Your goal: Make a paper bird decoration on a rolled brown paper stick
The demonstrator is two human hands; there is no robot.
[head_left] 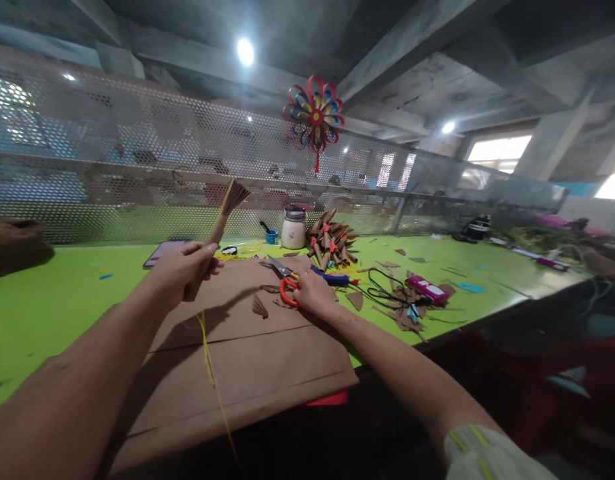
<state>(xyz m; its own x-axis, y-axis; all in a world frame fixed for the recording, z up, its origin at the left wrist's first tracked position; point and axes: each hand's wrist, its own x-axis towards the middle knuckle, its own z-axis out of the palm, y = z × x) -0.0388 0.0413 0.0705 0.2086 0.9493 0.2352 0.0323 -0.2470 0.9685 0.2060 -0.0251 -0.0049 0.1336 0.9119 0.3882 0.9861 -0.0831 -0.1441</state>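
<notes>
My left hand is closed around the lower part of a pleated strip of brown paper, held upright above the table with its folds fanned out at the top. Farther right, my right hand has its fingers at the red handle of a pair of scissors; the blades point away to the left and stand apart. Beneath both hands lies a large brown paper sheet, with small dark pleated offcuts on it. Yellow string trails across the sheet to its front edge.
Behind the sheet stand a lidded jar, a small blue pot and a pile of rolled brown pieces. A blue-handled tool, a purple box and paper scraps lie to the right. A phone rests at left, before a perforated metal screen.
</notes>
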